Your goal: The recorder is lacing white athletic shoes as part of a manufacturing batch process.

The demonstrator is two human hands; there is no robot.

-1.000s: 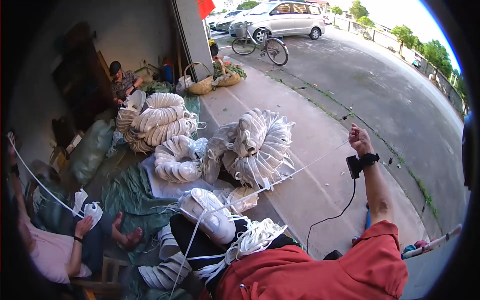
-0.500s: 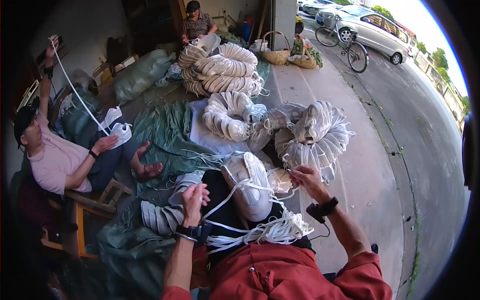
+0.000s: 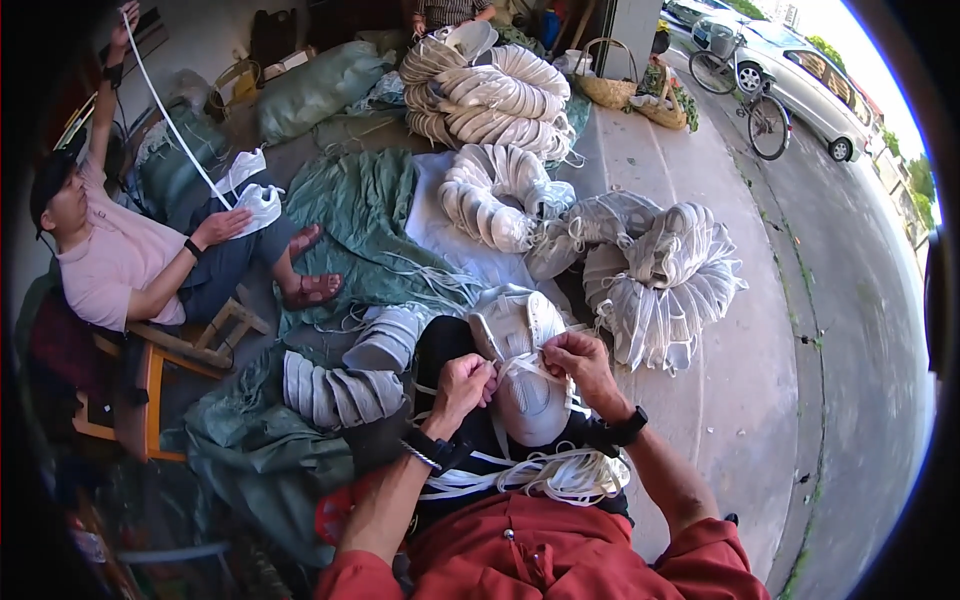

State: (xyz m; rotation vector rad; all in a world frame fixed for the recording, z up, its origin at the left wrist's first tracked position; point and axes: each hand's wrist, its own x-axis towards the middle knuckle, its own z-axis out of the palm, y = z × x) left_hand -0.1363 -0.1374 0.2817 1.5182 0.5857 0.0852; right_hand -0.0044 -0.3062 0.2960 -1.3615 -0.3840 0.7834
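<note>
A white shoe upper (image 3: 533, 413) lies across my lap, its rounded end toward me. White shoelace (image 3: 522, 364) runs over its upper part. On the upper's left side my left hand (image 3: 463, 388) is closed in a pinch on the lace, which is partly hidden by the fingers. My right hand (image 3: 583, 368) pinches the lace between thumb and forefinger at the upper's right edge. Below the upper, a loose bundle of white laces (image 3: 575, 478) rests on my lap against my red shirt.
Stacked shoe uppers (image 3: 335, 392) lie to my left on green sheeting (image 3: 265, 450). Rings of uppers (image 3: 665, 290) stand ahead. At the left a seated person (image 3: 135, 235) holds a white upper and pulls a long lace upward. Another person sits at the back.
Both hands have moved inward from wide apart to close together over the shoe upper. The head view has shifted, so the surroundings sit differently in the picture.
</note>
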